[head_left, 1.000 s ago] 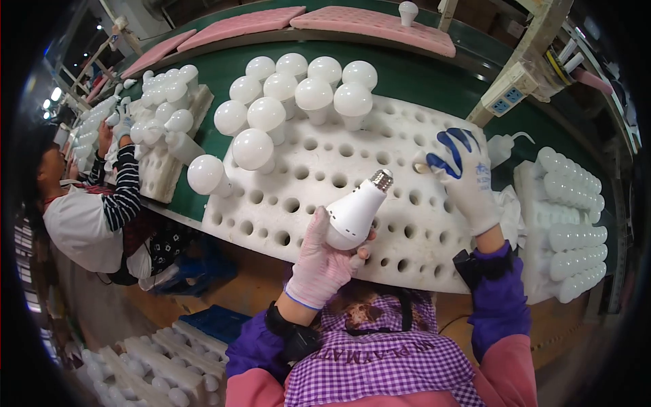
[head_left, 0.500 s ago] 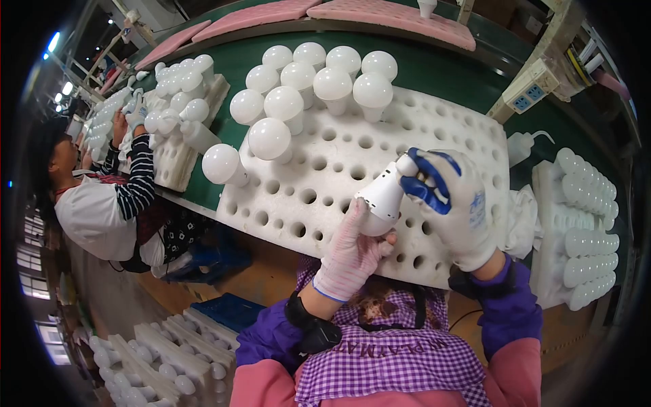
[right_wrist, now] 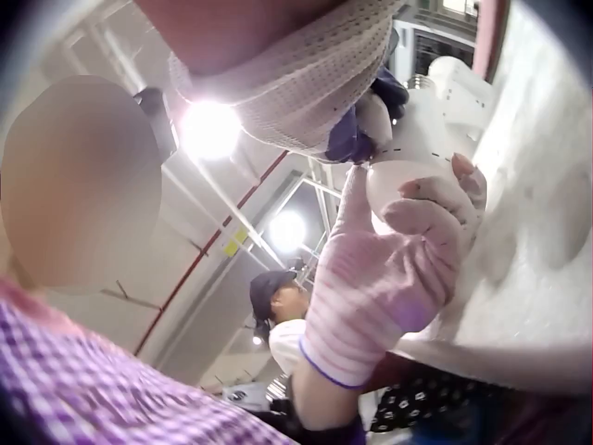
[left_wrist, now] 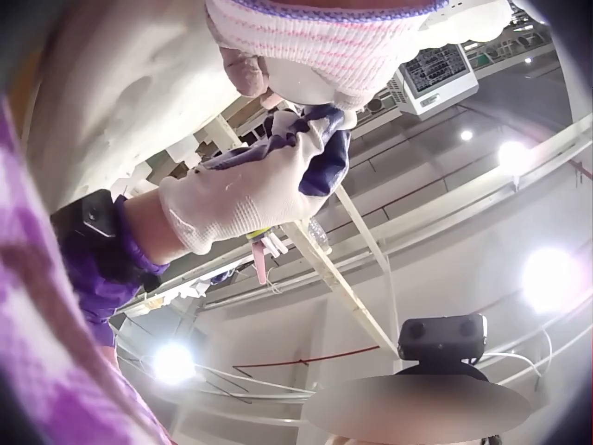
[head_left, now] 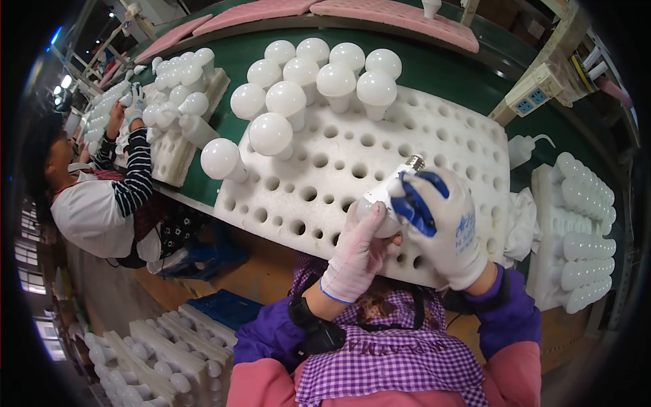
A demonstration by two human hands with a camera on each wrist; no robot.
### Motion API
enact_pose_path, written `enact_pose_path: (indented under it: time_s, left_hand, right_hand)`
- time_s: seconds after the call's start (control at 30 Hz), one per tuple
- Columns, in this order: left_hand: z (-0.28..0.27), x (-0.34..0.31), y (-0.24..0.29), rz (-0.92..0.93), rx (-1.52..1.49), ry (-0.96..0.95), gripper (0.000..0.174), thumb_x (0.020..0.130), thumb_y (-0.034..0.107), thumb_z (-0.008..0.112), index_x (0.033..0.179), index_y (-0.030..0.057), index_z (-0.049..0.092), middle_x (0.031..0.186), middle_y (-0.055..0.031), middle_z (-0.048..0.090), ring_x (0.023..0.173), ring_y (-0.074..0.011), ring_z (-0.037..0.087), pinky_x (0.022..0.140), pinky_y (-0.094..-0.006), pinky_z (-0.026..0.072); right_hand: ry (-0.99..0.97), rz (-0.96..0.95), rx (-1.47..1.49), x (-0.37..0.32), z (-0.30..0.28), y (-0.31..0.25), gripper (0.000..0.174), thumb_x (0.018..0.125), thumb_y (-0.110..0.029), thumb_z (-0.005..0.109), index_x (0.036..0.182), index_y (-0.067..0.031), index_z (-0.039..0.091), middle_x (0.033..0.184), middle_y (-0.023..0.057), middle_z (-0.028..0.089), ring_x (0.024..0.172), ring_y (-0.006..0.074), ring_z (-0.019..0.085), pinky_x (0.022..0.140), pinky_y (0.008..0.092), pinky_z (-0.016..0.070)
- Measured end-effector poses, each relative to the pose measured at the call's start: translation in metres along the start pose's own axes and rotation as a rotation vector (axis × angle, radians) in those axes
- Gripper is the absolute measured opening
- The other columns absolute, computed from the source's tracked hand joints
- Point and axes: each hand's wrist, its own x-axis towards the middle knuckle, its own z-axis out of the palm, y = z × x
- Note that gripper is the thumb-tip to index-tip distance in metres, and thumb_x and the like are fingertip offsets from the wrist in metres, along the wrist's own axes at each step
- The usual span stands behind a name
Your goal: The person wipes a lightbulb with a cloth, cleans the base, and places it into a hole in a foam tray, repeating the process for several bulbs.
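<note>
My left hand [head_left: 354,256], in a pink-striped glove with bare fingertips, grips a white LED light bulb [head_left: 381,192] by its rounded dome end. The bulb tilts with its metal screw cap [head_left: 415,162] pointing up and to the right. From the right, my right hand [head_left: 453,229], in a white glove with blue-coated fingers, curls its fingers against the bulb's body below the cap. Both hands are over the near part of a white foam board [head_left: 447,129] full of holes. In the right wrist view, blue fingertips [right_wrist: 352,139] meet the bulb beside the left thumb.
Several bulbs [head_left: 286,99] stand dome-up at the board's far left. A squeeze bottle [head_left: 521,150], a white cloth [head_left: 521,224] and another bulb-filled foam block [head_left: 542,237] lie right. Pink foam sheets [head_left: 400,20] line the back. Another person [head_left: 95,217] works at left.
My right hand came from the board's right side to the bulb, first covering its screw cap, then shifting down to its body. The cap shows again. My left hand keeps its hold.
</note>
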Motion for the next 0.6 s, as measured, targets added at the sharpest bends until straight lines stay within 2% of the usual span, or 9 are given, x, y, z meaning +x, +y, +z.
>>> enact_pose_path:
  time_s: [0.1,0.13,0.2,0.23,0.33,0.4,0.5,0.57,0.6]
  left_hand:
    - [0.003,-0.003,0.000,0.006,0.170,-0.023,0.042,0.094,0.038,0.051,0.122,0.0070,0.046,0.099,-0.0053,0.055,0.077,-0.0143,0.055,0.063,-0.0253,0.0464]
    - [0.004,-0.002,-0.002,0.031,0.167,0.001,0.041,0.095,0.037,0.051,0.122,0.0070,0.046,0.100,-0.0052,0.055,0.077,-0.0144,0.055,0.063,-0.0253,0.0464]
    - [0.003,-0.001,-0.003,0.057,0.162,0.029,0.041,0.095,0.037,0.051,0.122,0.0070,0.045,0.100,-0.0052,0.054,0.077,-0.0145,0.055,0.063,-0.0253,0.0465]
    - [0.001,0.001,-0.004,0.062,0.147,0.023,0.042,0.095,0.036,0.051,0.123,0.0068,0.044,0.101,-0.0059,0.055,0.077,-0.0151,0.055,0.062,-0.0252,0.0465]
    - [-0.004,0.000,-0.001,0.017,0.087,-0.016,0.042,0.094,0.033,0.054,0.123,0.0055,0.041,0.102,-0.0084,0.055,0.075,-0.0158,0.057,0.060,-0.0256,0.0483]
    - [-0.006,0.000,0.001,-0.032,0.051,-0.054,0.042,0.093,0.029,0.056,0.121,0.0045,0.039,0.103,-0.0101,0.055,0.073,-0.0160,0.058,0.059,-0.0261,0.0501]
    - [-0.014,0.002,0.004,-0.049,-0.026,-0.086,0.046,0.093,0.038,0.054,0.123,0.0044,0.041,0.103,-0.0103,0.055,0.074,-0.0166,0.058,0.059,-0.0260,0.0507]
    - [-0.018,0.004,0.005,-0.058,-0.073,-0.133,0.057,0.094,0.047,0.048,0.130,0.0028,0.039,0.104,-0.0183,0.057,0.074,-0.0204,0.059,0.065,-0.0279,0.0547]
    - [-0.020,0.005,0.005,-0.058,-0.074,-0.130,0.057,0.094,0.047,0.048,0.130,0.0028,0.039,0.104,-0.0183,0.057,0.074,-0.0204,0.059,0.065,-0.0279,0.0547]
  right_hand:
    - [0.093,0.047,-0.249,0.014,0.001,0.019,0.034,0.074,-0.021,0.066,0.104,-0.0067,0.062,0.099,0.0108,0.057,0.090,0.0283,0.054,0.080,0.0396,0.0401]
    - [0.096,0.045,-0.249,0.013,-0.001,0.016,0.034,0.074,-0.021,0.066,0.104,-0.0067,0.062,0.099,0.0108,0.057,0.090,0.0283,0.054,0.080,0.0396,0.0401]
    - [-0.027,0.061,-0.006,0.004,-0.006,0.001,0.033,0.074,-0.021,0.065,0.103,-0.0059,0.061,0.098,0.0111,0.057,0.089,0.0291,0.053,0.080,0.0406,0.0397]
    - [0.016,0.010,0.032,-0.002,0.000,-0.003,0.030,0.076,-0.020,0.064,0.102,-0.0055,0.061,0.097,0.0117,0.056,0.088,0.0297,0.053,0.079,0.0412,0.0398]
    - [0.032,0.104,-0.180,0.008,-0.001,0.008,0.029,0.078,-0.022,0.064,0.102,-0.0058,0.061,0.096,0.0116,0.057,0.089,0.0293,0.054,0.081,0.0405,0.0398]
    - [0.051,0.171,-0.187,0.015,-0.005,0.017,0.030,0.077,-0.021,0.066,0.102,-0.0056,0.062,0.095,0.0114,0.057,0.089,0.0293,0.055,0.081,0.0403,0.0406]
    - [0.114,0.243,0.092,0.016,-0.007,0.019,0.030,0.073,-0.014,0.071,0.100,-0.0032,0.062,0.091,0.0110,0.058,0.083,0.0291,0.056,0.075,0.0390,0.0435]
    - [0.136,0.313,0.185,0.019,-0.008,0.015,0.030,0.073,-0.013,0.071,0.100,-0.0026,0.062,0.090,0.0113,0.058,0.082,0.0286,0.056,0.073,0.0381,0.0443]
    - [0.159,0.382,0.270,0.021,-0.009,0.014,0.029,0.073,-0.012,0.071,0.099,-0.0019,0.062,0.089,0.0116,0.058,0.080,0.0281,0.056,0.072,0.0373,0.0450]
